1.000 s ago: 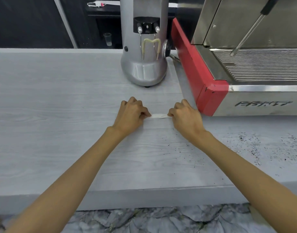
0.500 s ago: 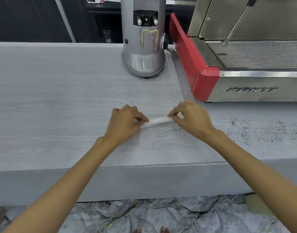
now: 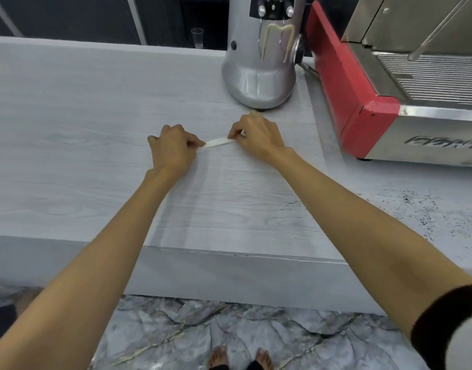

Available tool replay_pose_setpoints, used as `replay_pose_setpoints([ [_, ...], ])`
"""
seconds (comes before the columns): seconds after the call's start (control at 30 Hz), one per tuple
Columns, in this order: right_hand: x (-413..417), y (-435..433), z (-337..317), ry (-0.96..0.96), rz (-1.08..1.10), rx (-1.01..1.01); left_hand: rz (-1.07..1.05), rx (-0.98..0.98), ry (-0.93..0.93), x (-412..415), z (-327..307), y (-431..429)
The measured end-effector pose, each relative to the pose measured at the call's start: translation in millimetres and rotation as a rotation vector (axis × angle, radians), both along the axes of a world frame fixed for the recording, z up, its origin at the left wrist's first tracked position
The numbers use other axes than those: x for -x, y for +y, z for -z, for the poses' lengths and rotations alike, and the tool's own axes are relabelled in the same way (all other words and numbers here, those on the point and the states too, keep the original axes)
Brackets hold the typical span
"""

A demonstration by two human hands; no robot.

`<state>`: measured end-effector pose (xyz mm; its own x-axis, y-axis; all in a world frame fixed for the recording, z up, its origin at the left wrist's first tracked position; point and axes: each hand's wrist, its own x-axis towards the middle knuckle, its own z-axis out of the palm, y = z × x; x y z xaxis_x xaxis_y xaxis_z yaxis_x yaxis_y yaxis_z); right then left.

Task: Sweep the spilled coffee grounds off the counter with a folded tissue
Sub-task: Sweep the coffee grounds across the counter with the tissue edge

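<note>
A narrow folded white tissue lies stretched on the pale grey wood-grain counter. My left hand pinches its left end and my right hand pinches its right end, which sits slightly farther back. Dark coffee grounds are scattered over the counter to the right, in front of the espresso machine, with a few specks near my right forearm. Both hands are well left of the main spill.
A silver coffee grinder stands just behind my hands. A red and steel espresso machine fills the back right. The counter's front edge runs below my forearms, with marble floor and bare feet beneath.
Both hands have carried the tissue leftward and farther back toward the grinder, away from the grounds. The tissue now slants, right end higher. The camera has tilted further down.
</note>
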<state>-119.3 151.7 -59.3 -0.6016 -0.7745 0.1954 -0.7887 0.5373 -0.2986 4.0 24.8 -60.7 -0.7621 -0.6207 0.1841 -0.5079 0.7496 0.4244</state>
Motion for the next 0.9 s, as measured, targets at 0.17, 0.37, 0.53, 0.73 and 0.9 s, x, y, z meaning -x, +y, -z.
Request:
replay_pose_setpoints([
  [0.17, -7, 35, 1, 0.032, -0.036, -0.025, 0.104, -0.002, 0.015, -12, 4, 27],
  [0.37, -25, 99, 6, 0.047, -0.036, -0.014, 0.289, 0.027, 0.004, -39, 10, 85],
  [0.53, -28, 117, -9, -0.098, -0.018, -0.016, 0.324, -0.031, -0.044, -43, -3, 88],
  [0.73, -30, 49, -24, -0.115, 0.002, 0.09, 0.068, 0.006, 0.035, -39, -23, 32],
  [0.9, -44, 21, -10, -0.104, -0.027, -0.049, 0.002, -0.028, -0.024, -47, -5, 18],
])
